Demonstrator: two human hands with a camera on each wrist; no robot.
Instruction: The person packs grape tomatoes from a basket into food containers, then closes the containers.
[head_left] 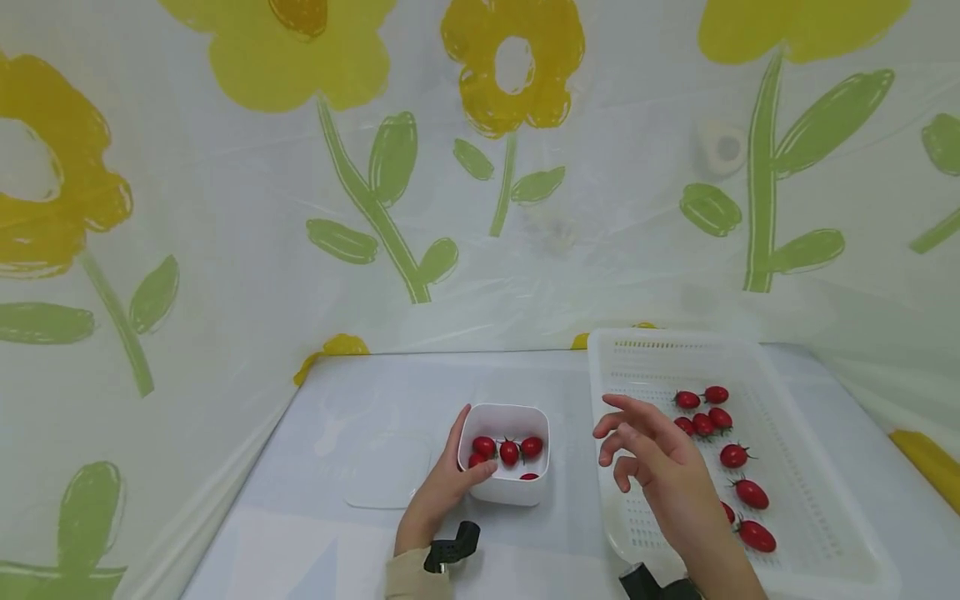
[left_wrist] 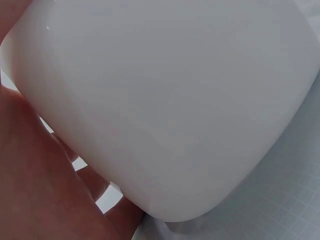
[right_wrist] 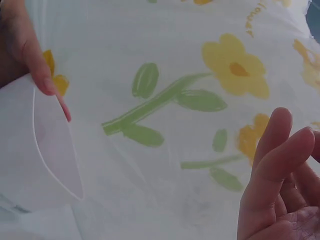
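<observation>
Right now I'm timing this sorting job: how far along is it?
Four tomatoes already lie in the white tub, which the left hand holds. The right hand hovers empty over the basket. About nine tomatoes there remain.

— What's behind the fingers?
— A white plastic sheet wall [head_left: 600, 208] printed with yellow flowers and green stems.
— And under them?
— A pale table [head_left: 360, 400], evenly lit.
</observation>
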